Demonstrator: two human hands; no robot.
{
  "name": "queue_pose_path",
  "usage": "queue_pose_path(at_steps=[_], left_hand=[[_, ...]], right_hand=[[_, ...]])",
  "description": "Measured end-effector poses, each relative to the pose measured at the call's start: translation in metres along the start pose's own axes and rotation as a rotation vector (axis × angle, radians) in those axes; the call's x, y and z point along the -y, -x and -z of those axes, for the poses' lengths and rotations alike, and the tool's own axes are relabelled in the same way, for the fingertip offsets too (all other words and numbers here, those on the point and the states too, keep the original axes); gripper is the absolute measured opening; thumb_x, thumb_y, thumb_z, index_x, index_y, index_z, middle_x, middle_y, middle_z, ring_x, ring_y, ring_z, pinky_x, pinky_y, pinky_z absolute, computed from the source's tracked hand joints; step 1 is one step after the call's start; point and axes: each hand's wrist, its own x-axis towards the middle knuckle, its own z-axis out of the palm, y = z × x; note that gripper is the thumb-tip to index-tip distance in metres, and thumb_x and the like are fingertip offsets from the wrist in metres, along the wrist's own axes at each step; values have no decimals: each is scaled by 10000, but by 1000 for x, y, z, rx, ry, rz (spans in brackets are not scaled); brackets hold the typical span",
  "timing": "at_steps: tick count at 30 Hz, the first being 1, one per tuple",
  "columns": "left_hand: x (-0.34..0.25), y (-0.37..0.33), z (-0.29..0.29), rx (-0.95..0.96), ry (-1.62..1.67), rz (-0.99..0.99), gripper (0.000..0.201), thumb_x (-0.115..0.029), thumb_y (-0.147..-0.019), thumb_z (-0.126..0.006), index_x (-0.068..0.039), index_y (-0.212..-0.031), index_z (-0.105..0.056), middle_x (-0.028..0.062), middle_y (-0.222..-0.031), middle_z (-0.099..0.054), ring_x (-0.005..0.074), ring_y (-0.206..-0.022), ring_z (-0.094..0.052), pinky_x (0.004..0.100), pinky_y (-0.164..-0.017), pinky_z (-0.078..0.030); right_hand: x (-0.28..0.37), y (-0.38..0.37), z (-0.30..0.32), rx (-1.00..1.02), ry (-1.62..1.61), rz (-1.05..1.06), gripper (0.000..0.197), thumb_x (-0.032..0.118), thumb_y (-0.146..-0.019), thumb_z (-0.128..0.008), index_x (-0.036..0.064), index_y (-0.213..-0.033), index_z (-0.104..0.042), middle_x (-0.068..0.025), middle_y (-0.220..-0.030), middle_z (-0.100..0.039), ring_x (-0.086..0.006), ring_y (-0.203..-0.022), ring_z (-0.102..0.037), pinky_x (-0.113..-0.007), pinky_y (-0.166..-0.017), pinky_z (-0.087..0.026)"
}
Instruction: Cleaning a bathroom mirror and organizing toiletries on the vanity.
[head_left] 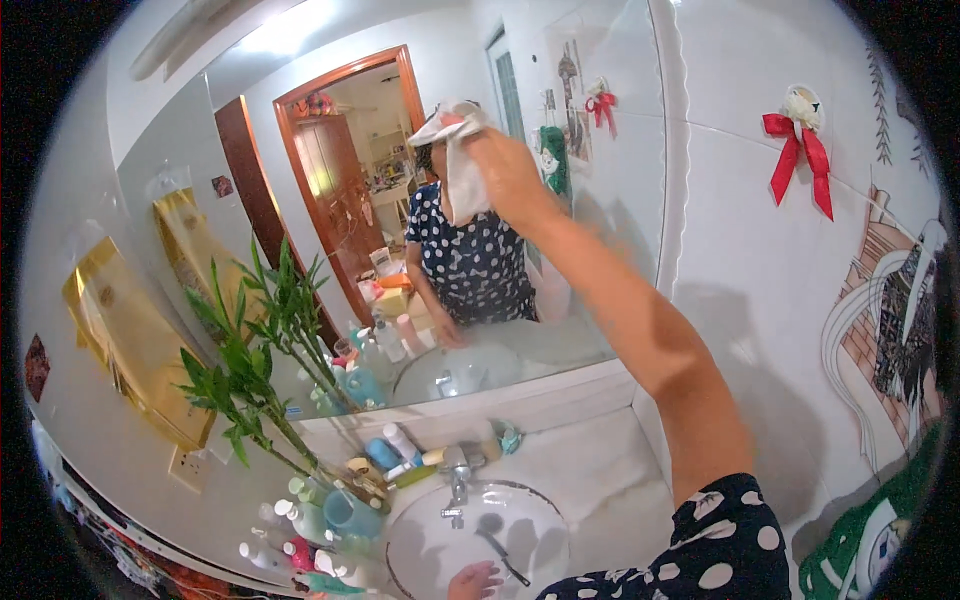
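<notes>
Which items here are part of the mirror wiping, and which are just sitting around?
In use:
right hand
white cloth
mirror
left hand, resting on the sink rim

Lying about:
bamboo plant
toiletry bottles
faucet
red bow

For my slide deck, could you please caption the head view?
Right hand presses a white cloth against the mirror; left hand rests on the sink.

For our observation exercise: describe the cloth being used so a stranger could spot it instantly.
Find the big wall mirror above the sink. High on the glass, the right hand presses a crumpled white cloth. It is the only thing held against the mirror.
</notes>
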Motion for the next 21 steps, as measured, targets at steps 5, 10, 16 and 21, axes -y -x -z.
queue_pose_path(at_steps=[5, 10, 16, 21], left_hand=[[12, -4, 15, 34, -24, 12, 328, -274, -971, -512, -96, -1243, -556, 72, -1144, -641, 177, -933, -642, 301, -759, -481], [9, 3, 15, 62, 31, 51, 308, -204, -969, -528, -14, -1210, -549, 110, -1129, -636, 208, -933, -644, 294, -758, -493], [11, -19, 27, 89, 48, -35, 309, -209, -928, -588, -24, -1175, -581, 67, -1053, -652, 187, -877, -643, 305, -735, -506], [-133, -4, -9, 94, -79, -489, 410, -143, -907, -607, -28, -1284, -493, 86, -1083, -629, 159, -922, -616, 287, -765, -495]], right_hand=[[52, 31, 17, 96, -1340, -818, 415, 329, -984, -453, 52, -1286, -517, -114, -1211, -605, -246, -1074, -609, -398, -944, -498], [49, 51, 14, 242, -1480, -920, 438, 335, -996, -417, 38, -1311, -484, -122, -1252, -581, -248, -1107, -590, -398, -986, -470], [74, 51, 2, 216, -1452, -952, 379, 297, -995, -414, 33, -1242, -529, -114, -1195, -606, -236, -1050, -613, -385, -950, -487], [62, 72, -9, 342, -1363, -1085, 305, 247, -980, -459, 36, -1157, -589, -100, -1100, -649, -229, -983, -640, -372, -925, -503]])
